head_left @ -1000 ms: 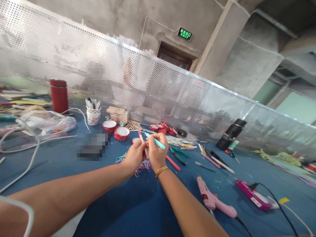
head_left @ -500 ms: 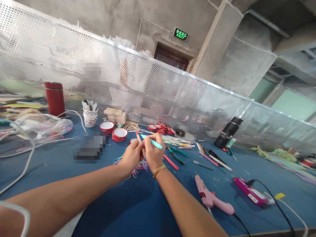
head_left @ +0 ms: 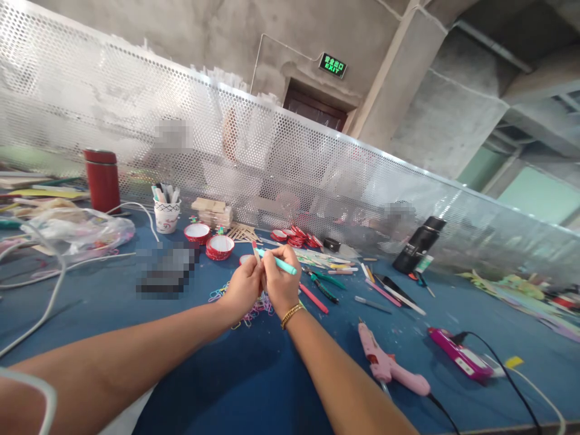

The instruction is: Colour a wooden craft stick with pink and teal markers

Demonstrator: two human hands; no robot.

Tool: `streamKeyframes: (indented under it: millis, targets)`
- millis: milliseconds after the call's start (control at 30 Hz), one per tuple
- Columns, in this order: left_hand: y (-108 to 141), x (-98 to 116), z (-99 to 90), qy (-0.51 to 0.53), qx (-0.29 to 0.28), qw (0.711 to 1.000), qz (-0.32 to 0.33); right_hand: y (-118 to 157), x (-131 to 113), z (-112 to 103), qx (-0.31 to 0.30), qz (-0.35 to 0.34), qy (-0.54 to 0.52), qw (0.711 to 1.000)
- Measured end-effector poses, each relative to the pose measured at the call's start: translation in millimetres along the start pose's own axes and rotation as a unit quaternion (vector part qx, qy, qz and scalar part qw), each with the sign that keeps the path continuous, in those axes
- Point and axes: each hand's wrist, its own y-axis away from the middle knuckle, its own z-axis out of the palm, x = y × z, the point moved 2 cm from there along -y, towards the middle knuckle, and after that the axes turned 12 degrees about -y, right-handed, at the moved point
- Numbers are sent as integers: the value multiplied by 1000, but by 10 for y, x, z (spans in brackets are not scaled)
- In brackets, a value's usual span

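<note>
Pinched in my left hand (head_left: 244, 283) is a narrow wooden craft stick (head_left: 256, 252), upright, with a reddish upper end. My right hand (head_left: 281, 281), a gold chain bracelet at its wrist, is closed on a turquoise marker (head_left: 285, 265). The marker's far end is up against the stick or just beside it; which, I cannot tell. Both hands are close together above the blue table. Under them lies a heap of pastel paper clips (head_left: 254, 314), partly hidden by my hands. A red marker (head_left: 313, 298) lies right of my right hand.
A pink glue gun (head_left: 389, 367) and a purple power strip (head_left: 462, 353) with cords lie at the right. Green-handled pliers (head_left: 324, 287) rest behind the red marker. Further back stand a paper cup of pens (head_left: 167, 216), red-rimmed round pieces (head_left: 220, 246) and a black bottle (head_left: 419, 244).
The turquoise marker has shifted slightly, its far end now close against the stick's reddish end. The stick stands a little more upright. Both hands keep their grip.
</note>
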Motion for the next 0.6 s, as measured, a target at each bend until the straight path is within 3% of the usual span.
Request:
streamKeyframes:
  millis: [600]
  targets:
    - [-2,-31,-5,-10,7,1000,-2,1,-27,7,-1,5,1,1000]
